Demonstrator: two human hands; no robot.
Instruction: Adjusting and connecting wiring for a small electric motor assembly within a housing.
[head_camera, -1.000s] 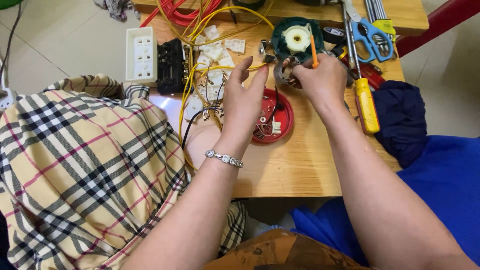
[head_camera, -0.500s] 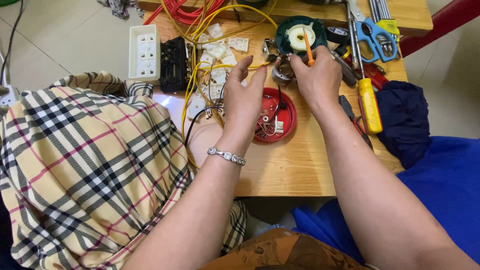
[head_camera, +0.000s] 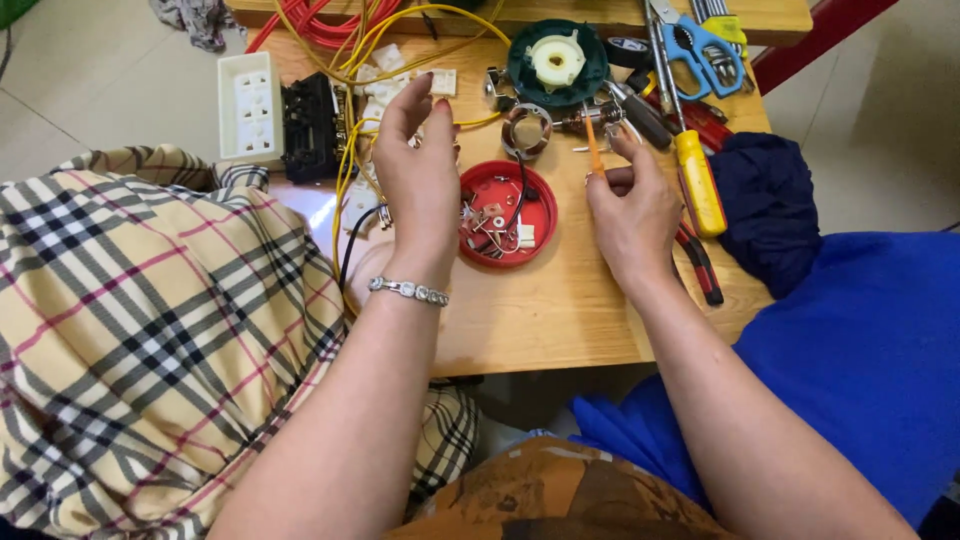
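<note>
On a wooden table (head_camera: 560, 310), mid-repair. At the centre, a red cap (head_camera: 508, 213), face up, with small white and metal parts and thin leads inside.

Just left of the cap: the left hand (head_camera: 420, 185), raised off the table, fingers spread and loose. Holds nothing now. Half a second ago, pinched a yellow wire (head_camera: 350, 170) above the cap; lets it lie now among its loops, left of the cap and partly under the palm.

Just right of the cap: the right hand (head_camera: 635, 210), thumb and forefinger closed on a thin orange stick (head_camera: 592, 148), tip up. Pulled back from the green housing (head_camera: 557, 62) above the cap, where the stick was at work a moment earlier. Rests by its heel on the wood.

Straight above the cap, touching its rim or close to it — a copper coil (head_camera: 527, 131), dark leads running down into the cap.

By the look of it, a pause between steps: wire released, stick withdrawn, cap and coil untouched by either hand.

Farther left of the cap, a white socket (head_camera: 248, 105) and a black block (head_camera: 312, 112). Right of the cap, beyond the right hand — a yellow screwdriver (head_camera: 700, 180), red pliers (head_camera: 700, 265), a dark cloth (head_camera: 765, 200). Up and right, blue scissors (head_camera: 705, 50).
</note>
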